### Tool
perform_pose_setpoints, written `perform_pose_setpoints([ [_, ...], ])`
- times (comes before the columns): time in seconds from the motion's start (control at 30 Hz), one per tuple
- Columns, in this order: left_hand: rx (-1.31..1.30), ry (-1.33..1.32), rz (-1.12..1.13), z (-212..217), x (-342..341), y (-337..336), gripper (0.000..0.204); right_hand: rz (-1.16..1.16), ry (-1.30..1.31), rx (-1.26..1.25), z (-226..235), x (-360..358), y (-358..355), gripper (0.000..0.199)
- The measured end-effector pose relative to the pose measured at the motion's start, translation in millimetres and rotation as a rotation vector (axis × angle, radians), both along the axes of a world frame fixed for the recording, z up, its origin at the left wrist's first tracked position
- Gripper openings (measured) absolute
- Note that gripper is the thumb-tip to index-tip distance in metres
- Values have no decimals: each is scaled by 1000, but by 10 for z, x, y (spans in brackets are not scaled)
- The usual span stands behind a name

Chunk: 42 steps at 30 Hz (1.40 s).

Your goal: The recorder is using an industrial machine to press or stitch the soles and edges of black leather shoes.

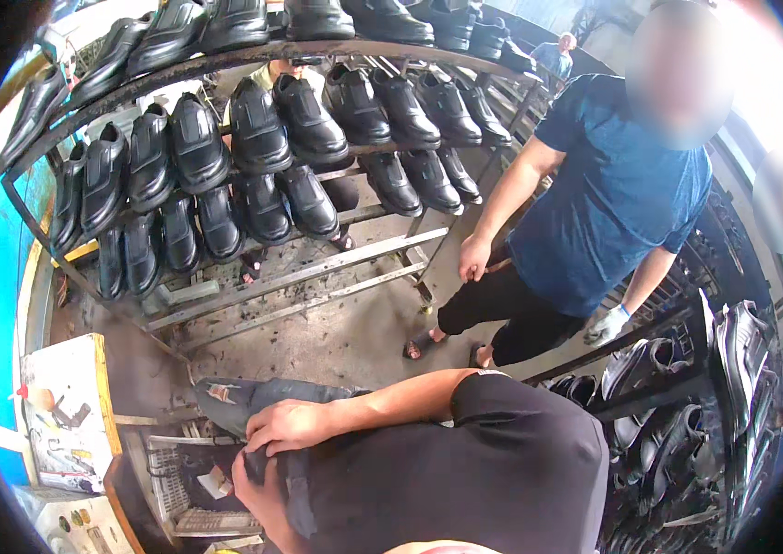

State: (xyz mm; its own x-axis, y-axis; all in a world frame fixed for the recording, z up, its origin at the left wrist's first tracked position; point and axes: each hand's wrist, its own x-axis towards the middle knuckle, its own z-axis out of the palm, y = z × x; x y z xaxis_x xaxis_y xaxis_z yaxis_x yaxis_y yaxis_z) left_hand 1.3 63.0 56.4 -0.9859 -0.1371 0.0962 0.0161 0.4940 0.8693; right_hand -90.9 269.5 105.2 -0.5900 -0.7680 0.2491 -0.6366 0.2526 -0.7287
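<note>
My right hand (pixel 291 425) lies across my lap with its fingers curled, close against my left hand. My left hand (pixel 260 494) is bent around the edge of something dark; shirt and fingers hide most of it, so I cannot make out what it is. Both hands are by the waist of my black shirt (pixel 447 471), above my ripped jeans (pixel 225 399). Just beyond the left fingers, a small pale piece (pixel 215 482) shows over a grey plastic crate (pixel 168 480).
A metal rack (pixel 299 297) bears rows of black shoes (pixel 257 125). At left stands a worktable (pixel 54 369) with small tools. A person in a blue T-shirt (pixel 613 194), one hand gloved (pixel 606 325), stands at right. Another shoe rack (pixel 659 392) is at lower right.
</note>
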Motion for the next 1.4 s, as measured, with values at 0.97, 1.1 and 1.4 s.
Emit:
perform_pose_setpoints([
  [0.97, 45, 37, -18, -163, 148, -77, 55, 37, -18, 90, 25, 50, -40, 23],
  [1.1, 33, 30, 2, -44, 163, -25, 55, 24, 22, 72, -27, 58, -40, 21],
  [1.4, 126, 8, 79, -127, 183, -76, 55, 24, 60, -47, -61, -4, -103, 18],
])
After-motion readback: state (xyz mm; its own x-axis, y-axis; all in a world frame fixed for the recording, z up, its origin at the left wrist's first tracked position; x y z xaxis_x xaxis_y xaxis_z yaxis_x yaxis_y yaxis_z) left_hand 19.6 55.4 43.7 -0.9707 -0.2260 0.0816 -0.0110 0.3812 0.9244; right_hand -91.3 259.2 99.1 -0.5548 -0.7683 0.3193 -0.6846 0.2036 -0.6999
